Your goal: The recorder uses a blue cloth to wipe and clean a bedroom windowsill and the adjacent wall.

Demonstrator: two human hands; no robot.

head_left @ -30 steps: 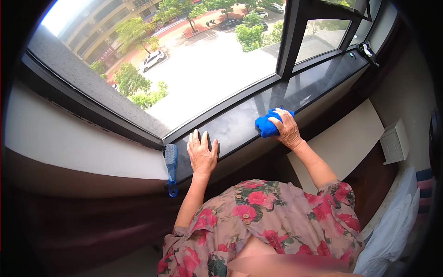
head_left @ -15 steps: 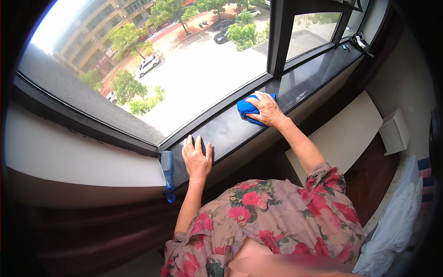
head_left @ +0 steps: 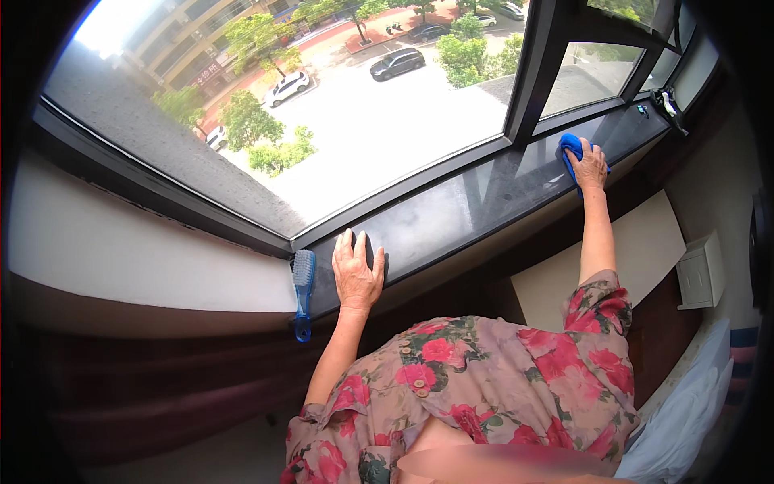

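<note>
My right hand [head_left: 592,167] grips a bunched blue cloth [head_left: 571,147] and presses it on the dark, glossy windowsill [head_left: 435,222], toward its far right part. Part of the cloth is hidden under the palm and fingers. Farther left, my left hand [head_left: 357,274] rests flat on the sill with its fingers spread, holding nothing. Just left of that hand, a blue scrub brush [head_left: 303,282] with pale bristles lies at the sill's left end, its handle over the front edge.
A dark window frame [head_left: 403,189] borders the sill on its far side. At the sill's right end are a small item [head_left: 642,111] and a black-and-white object [head_left: 667,109] I cannot make out. A white cabinet [head_left: 700,273] and pale bedding [head_left: 677,411] stand at the right.
My right hand has slid the blue cloth to the right and farther along the sill, its arm now stretched out. My left hand stays at about the same spot on the sill.
</note>
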